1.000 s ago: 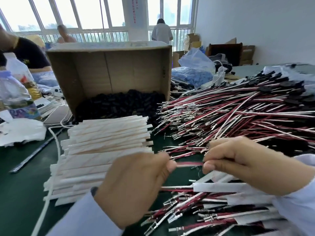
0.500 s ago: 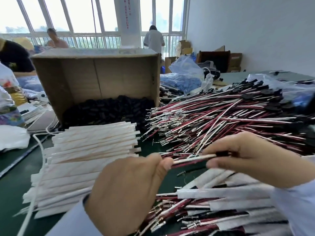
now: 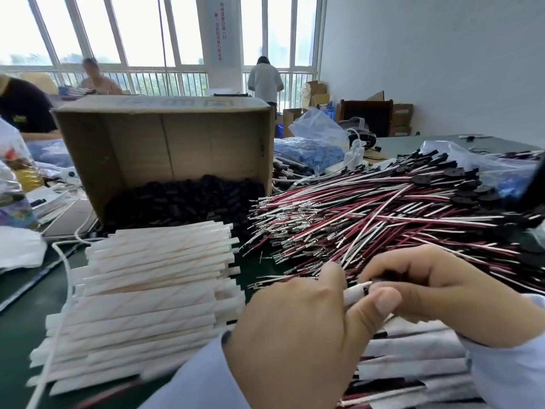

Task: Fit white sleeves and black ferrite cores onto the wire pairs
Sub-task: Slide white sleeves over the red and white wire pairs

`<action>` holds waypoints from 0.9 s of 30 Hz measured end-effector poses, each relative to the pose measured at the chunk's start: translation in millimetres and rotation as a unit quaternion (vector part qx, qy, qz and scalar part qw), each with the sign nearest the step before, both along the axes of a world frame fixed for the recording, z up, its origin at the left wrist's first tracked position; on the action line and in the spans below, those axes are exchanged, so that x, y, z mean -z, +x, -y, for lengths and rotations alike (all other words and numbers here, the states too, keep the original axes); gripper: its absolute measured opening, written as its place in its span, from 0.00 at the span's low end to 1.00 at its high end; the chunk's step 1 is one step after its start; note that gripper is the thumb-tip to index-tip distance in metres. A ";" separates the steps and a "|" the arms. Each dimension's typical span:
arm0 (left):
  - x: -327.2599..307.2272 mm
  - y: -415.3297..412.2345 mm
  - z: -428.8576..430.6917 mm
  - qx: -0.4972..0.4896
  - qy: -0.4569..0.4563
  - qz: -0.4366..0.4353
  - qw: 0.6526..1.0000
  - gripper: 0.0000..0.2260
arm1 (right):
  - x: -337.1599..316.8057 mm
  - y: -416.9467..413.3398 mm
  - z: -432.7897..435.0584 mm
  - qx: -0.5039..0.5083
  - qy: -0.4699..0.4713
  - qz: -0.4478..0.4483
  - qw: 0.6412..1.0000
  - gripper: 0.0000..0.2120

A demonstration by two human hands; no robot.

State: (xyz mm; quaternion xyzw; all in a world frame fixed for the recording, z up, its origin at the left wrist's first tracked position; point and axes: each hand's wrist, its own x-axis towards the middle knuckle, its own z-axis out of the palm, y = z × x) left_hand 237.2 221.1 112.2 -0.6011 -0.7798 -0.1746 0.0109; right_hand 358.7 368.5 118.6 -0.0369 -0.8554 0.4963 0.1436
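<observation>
My left hand (image 3: 298, 329) and my right hand (image 3: 427, 293) meet low in the middle and both pinch one white sleeve (image 3: 355, 293); a dark piece shows at its right end under my right fingers, what it is I cannot tell. White sleeves (image 3: 147, 293) lie stacked on the left. Behind them an open cardboard box (image 3: 165, 143) holds black ferrite cores (image 3: 182, 199). A big heap of red and white wire pairs (image 3: 383, 214) spreads at the right. Sleeved wire pairs (image 3: 413, 364) lie under my right wrist.
Green table (image 3: 17, 329) shows at the lower left, crossed by a white cable (image 3: 63, 290). Bottles and a white bag (image 3: 17, 249) crowd the left edge. A blue plastic bag (image 3: 309, 152) and cartons stand behind the wires. Other people work by the windows.
My hands have come close together. The bare wire pair stretched between them earlier is hidden, and a white sleeve sits between my fingertips. The view has tilted up.
</observation>
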 end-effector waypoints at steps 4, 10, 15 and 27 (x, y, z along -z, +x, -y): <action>-0.3 -23.4 0.4 0.134 0.026 0.141 0.981 0.23 | 8.0 18.9 -14.7 0.163 -0.083 -0.095 0.978 0.07; 29.8 -50.1 -2.3 0.170 -0.035 0.119 0.978 0.10 | 7.1 86.0 -70.9 0.384 -0.003 0.004 0.923 0.15; 66.6 -30.2 -6.5 0.155 -0.087 0.008 0.984 0.26 | -17.8 27.2 -109.0 0.475 0.241 -0.031 0.846 0.14; 58.4 -26.8 -4.0 0.131 -0.078 -0.041 0.987 0.23 | 6.6 -74.6 -176.6 0.439 0.554 0.232 0.668 0.17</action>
